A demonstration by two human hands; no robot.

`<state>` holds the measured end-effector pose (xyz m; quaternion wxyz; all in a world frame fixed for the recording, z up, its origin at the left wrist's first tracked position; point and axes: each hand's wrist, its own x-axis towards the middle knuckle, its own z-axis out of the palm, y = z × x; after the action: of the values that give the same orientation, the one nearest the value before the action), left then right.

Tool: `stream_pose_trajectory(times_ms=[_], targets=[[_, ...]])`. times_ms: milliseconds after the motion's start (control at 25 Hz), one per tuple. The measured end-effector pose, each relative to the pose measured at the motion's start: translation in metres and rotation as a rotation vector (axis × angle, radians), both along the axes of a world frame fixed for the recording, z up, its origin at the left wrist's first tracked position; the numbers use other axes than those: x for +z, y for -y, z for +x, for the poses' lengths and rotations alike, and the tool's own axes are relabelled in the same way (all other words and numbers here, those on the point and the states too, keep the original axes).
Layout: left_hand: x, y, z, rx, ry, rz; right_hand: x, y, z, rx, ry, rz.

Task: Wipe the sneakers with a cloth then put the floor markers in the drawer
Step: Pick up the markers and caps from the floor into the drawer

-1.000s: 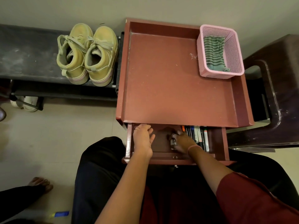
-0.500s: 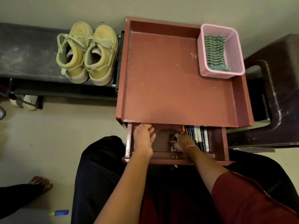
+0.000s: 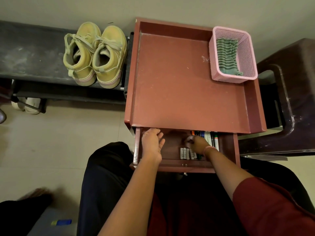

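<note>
The drawer [image 3: 228,147] is standing pulled out beneath the reddish-brown surface [image 3: 187,86]. Markers [image 3: 212,139] are lying side by side in its right half: slim barrels, white, black, blue, with orange and green ends showing. Pale cylindrical items [image 3: 185,153] are lying near the drawer's front wall. The left hand [image 3: 152,144] is resting inside the left half, fingers relaxed and spread, gripping nothing. The right hand [image 3: 197,144] is reaching over the markers with fingers curled; whether it is gripping anything cannot be told. The yellowish sneakers [image 3: 95,55] are sitting paired on the dark bench [image 3: 30,53]. The green striped cloth [image 3: 227,55] is lying in the pink basket [image 3: 248,53].
</note>
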<state>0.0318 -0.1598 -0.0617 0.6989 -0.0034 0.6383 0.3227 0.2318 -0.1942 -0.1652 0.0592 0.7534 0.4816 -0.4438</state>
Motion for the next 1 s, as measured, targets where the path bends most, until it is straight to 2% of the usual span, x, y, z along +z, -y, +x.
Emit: stream_pose_trajectory(times_ms=[200,480,840,1000], targets=[[0.006,0.003,-0.006,0.009,-0.035,0.037,0.011,0.003,0.021,-0.091,-0.046,-0.002],[0.005,0.011,-0.025,0.033,-0.046,0.062,0.008,0.023,0.021,0.241,0.084,-0.107],[0.003,0.012,-0.024,0.014,-0.063,0.073,0.004,0.024,0.021,0.259,0.101,-0.021],[0.0,0.011,-0.021,0.011,-0.056,0.077,0.003,0.022,0.019,0.314,0.114,-0.098]])
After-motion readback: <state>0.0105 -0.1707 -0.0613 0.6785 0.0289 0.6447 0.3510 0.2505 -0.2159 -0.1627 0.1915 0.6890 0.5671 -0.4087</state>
